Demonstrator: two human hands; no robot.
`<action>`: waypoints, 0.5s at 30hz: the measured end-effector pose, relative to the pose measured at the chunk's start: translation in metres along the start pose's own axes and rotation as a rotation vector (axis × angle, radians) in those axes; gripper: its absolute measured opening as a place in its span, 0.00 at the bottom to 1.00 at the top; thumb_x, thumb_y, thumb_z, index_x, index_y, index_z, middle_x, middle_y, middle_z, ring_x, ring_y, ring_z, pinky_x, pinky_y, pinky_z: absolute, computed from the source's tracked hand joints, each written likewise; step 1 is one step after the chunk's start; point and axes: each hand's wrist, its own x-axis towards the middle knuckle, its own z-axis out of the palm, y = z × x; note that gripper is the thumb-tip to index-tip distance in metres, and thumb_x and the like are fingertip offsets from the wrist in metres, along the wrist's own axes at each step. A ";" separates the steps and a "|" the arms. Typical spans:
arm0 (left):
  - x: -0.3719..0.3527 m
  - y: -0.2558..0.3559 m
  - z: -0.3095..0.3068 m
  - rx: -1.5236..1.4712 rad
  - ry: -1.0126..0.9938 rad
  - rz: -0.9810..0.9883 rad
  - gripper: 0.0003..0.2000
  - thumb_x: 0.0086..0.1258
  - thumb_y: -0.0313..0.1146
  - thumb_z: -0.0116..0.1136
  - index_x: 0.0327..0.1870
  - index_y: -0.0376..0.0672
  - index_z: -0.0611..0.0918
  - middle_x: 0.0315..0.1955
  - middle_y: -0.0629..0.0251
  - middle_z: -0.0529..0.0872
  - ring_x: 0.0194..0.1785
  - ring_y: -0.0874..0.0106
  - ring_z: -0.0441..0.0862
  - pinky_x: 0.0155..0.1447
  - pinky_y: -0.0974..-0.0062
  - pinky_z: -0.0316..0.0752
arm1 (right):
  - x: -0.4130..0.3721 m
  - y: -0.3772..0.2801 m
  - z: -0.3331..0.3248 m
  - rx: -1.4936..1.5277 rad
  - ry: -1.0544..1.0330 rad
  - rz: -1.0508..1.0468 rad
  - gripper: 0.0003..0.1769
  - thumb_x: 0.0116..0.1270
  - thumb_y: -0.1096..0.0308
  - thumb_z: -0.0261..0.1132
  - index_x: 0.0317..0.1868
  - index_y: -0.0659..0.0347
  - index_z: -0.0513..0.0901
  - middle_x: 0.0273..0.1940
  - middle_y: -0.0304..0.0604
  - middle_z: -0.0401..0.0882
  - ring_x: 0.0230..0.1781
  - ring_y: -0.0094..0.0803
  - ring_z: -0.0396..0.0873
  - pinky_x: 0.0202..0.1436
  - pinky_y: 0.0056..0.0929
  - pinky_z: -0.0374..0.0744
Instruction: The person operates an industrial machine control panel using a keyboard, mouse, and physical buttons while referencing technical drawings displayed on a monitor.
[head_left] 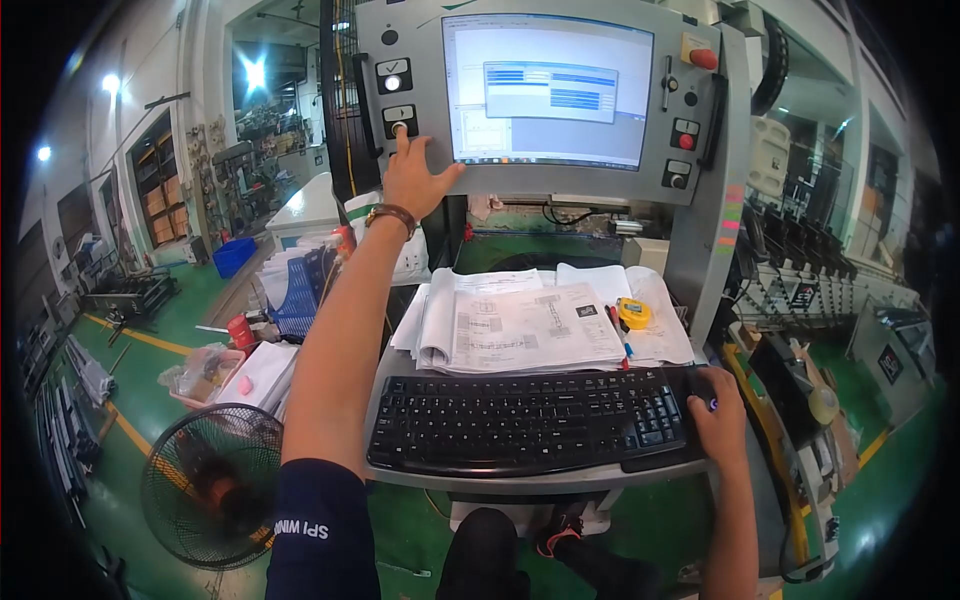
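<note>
My left hand (414,182) reaches up to the grey control panel (425,70), its index finger on the lower left push button (399,128) and its thumb spread toward the screen (560,140). A dialog window with blue rows shows on that screen. At the shelf's right end my right hand (724,418) is curled over a dark computer mouse (706,392), mostly hidden, with a small purple glow. Left of it lies a black keyboard (520,415). Behind the keyboard are printed drawings (540,325), some rolled back, with a yellow tape measure (633,313) and pens (616,325) on them.
A red emergency stop (703,58) sits at the panel's upper right. A black fan (212,485) stands on the floor at left, near a blue file holder (298,295) and a pinkish bin (207,375). Machinery (800,245) stands at right.
</note>
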 end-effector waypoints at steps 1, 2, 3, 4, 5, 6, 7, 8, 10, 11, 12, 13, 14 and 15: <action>0.000 -0.002 -0.001 -0.035 0.016 0.006 0.39 0.69 0.57 0.76 0.73 0.39 0.81 0.82 0.38 0.68 0.75 0.41 0.79 0.77 0.48 0.75 | 0.000 0.000 0.000 0.000 0.005 0.004 0.26 0.67 0.70 0.71 0.66 0.63 0.84 0.69 0.54 0.82 0.70 0.56 0.83 0.74 0.46 0.79; 0.001 -0.004 -0.003 -0.071 0.032 0.013 0.38 0.69 0.56 0.76 0.73 0.39 0.81 0.80 0.38 0.71 0.74 0.42 0.79 0.77 0.50 0.75 | 0.000 0.000 0.000 0.000 0.012 0.010 0.26 0.67 0.70 0.71 0.66 0.63 0.84 0.69 0.54 0.82 0.69 0.56 0.83 0.74 0.46 0.79; 0.000 -0.004 -0.007 -0.132 0.035 0.014 0.37 0.70 0.54 0.76 0.72 0.38 0.81 0.78 0.40 0.74 0.74 0.43 0.79 0.78 0.51 0.75 | 0.000 0.000 0.000 0.007 0.018 0.012 0.26 0.66 0.70 0.70 0.66 0.63 0.84 0.69 0.54 0.82 0.70 0.56 0.83 0.74 0.46 0.79; -0.006 -0.005 -0.012 -0.192 0.037 0.014 0.35 0.70 0.53 0.76 0.72 0.37 0.81 0.75 0.41 0.77 0.74 0.44 0.80 0.78 0.53 0.74 | -0.001 0.001 0.000 0.013 0.023 0.015 0.26 0.66 0.70 0.70 0.66 0.63 0.84 0.69 0.54 0.82 0.70 0.56 0.83 0.74 0.46 0.79; -0.013 -0.006 -0.017 -0.251 0.040 0.013 0.34 0.71 0.51 0.76 0.71 0.37 0.82 0.72 0.43 0.81 0.74 0.45 0.80 0.78 0.54 0.74 | -0.001 0.002 0.000 0.020 0.027 0.017 0.26 0.66 0.70 0.69 0.65 0.62 0.85 0.69 0.53 0.82 0.70 0.56 0.83 0.74 0.47 0.80; -0.025 -0.010 -0.019 -0.253 0.056 0.029 0.33 0.72 0.50 0.76 0.70 0.36 0.82 0.71 0.44 0.82 0.73 0.46 0.80 0.78 0.54 0.74 | 0.000 0.002 0.000 0.019 0.025 0.016 0.26 0.66 0.70 0.69 0.65 0.62 0.85 0.70 0.53 0.82 0.70 0.56 0.83 0.74 0.47 0.80; -0.042 -0.017 -0.016 -0.255 0.070 0.046 0.32 0.72 0.48 0.75 0.70 0.36 0.82 0.69 0.45 0.84 0.73 0.47 0.81 0.78 0.55 0.74 | -0.001 0.002 0.000 0.019 0.023 0.018 0.26 0.65 0.69 0.69 0.65 0.62 0.85 0.70 0.53 0.82 0.70 0.56 0.83 0.74 0.46 0.80; -0.057 -0.022 -0.014 -0.257 0.085 0.067 0.31 0.73 0.47 0.75 0.69 0.35 0.82 0.67 0.46 0.85 0.72 0.47 0.81 0.78 0.55 0.75 | 0.000 0.003 -0.001 0.019 0.024 0.020 0.26 0.65 0.69 0.69 0.65 0.61 0.85 0.70 0.53 0.82 0.70 0.56 0.82 0.74 0.46 0.80; -0.087 -0.028 -0.017 -0.273 0.032 0.012 0.30 0.73 0.46 0.75 0.69 0.34 0.83 0.67 0.46 0.86 0.72 0.48 0.82 0.77 0.56 0.75 | -0.001 0.005 0.001 0.011 0.026 0.035 0.26 0.66 0.68 0.68 0.65 0.61 0.86 0.70 0.53 0.82 0.71 0.56 0.82 0.74 0.47 0.79; -0.101 -0.033 -0.018 -0.280 0.005 -0.019 0.30 0.73 0.46 0.75 0.68 0.33 0.83 0.67 0.46 0.86 0.72 0.48 0.82 0.77 0.56 0.75 | -0.001 0.006 0.002 0.006 0.025 0.041 0.25 0.66 0.67 0.68 0.64 0.60 0.86 0.70 0.54 0.82 0.71 0.56 0.82 0.74 0.47 0.79; -0.112 -0.040 -0.016 -0.283 0.000 -0.075 0.30 0.73 0.46 0.75 0.68 0.33 0.83 0.67 0.46 0.86 0.72 0.48 0.82 0.77 0.56 0.75 | -0.001 0.007 0.002 0.012 0.023 0.039 0.25 0.66 0.67 0.68 0.64 0.60 0.86 0.71 0.54 0.82 0.71 0.56 0.82 0.74 0.47 0.79; -0.123 -0.046 -0.014 -0.286 -0.005 -0.134 0.30 0.73 0.46 0.75 0.68 0.34 0.84 0.66 0.46 0.87 0.72 0.49 0.82 0.77 0.56 0.75 | 0.000 0.009 0.003 0.017 0.020 0.036 0.25 0.66 0.67 0.68 0.64 0.60 0.86 0.71 0.54 0.82 0.71 0.56 0.82 0.74 0.47 0.79; -0.133 -0.053 -0.013 -0.292 -0.010 -0.193 0.30 0.73 0.46 0.75 0.68 0.34 0.84 0.66 0.46 0.87 0.72 0.49 0.83 0.77 0.57 0.75 | 0.000 0.011 0.003 0.019 0.017 0.033 0.25 0.66 0.66 0.68 0.64 0.59 0.87 0.71 0.54 0.81 0.72 0.56 0.82 0.74 0.47 0.79; -0.141 -0.054 -0.017 -0.289 -0.025 -0.240 0.30 0.73 0.47 0.75 0.68 0.34 0.85 0.65 0.45 0.88 0.69 0.50 0.85 0.74 0.56 0.77 | 0.000 0.012 0.003 0.016 0.019 0.032 0.25 0.66 0.66 0.68 0.64 0.59 0.87 0.71 0.54 0.81 0.72 0.56 0.82 0.74 0.47 0.79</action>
